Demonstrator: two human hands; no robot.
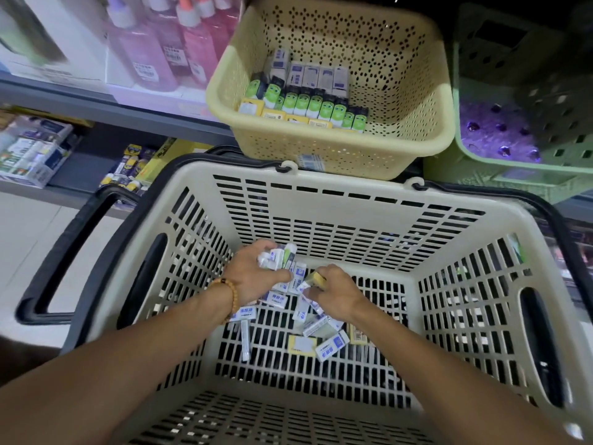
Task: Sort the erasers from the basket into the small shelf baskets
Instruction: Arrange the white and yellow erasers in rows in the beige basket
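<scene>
A big beige shopping basket (321, 194) with black handles fills the lower view. Several white-and-blue erasers (332, 346) lie loose on its slatted floor. My left hand (250, 277), with a bead bracelet at the wrist, grips a bunch of white erasers (276, 256) inside the basket. My right hand (337, 292) pinches a small yellow-ended eraser (316, 279) just beside it. Above, a yellow perforated shelf basket (417, 91) holds rows of green, grey and yellow erasers (308, 104).
A green shelf basket (481, 162) with purple items stands at the right. Glue bottles (167, 43) fill the upper left shelf; boxed stationery (32, 149) sits on the lower left shelf. The basket's black handle (61, 252) juts left over the tiled floor.
</scene>
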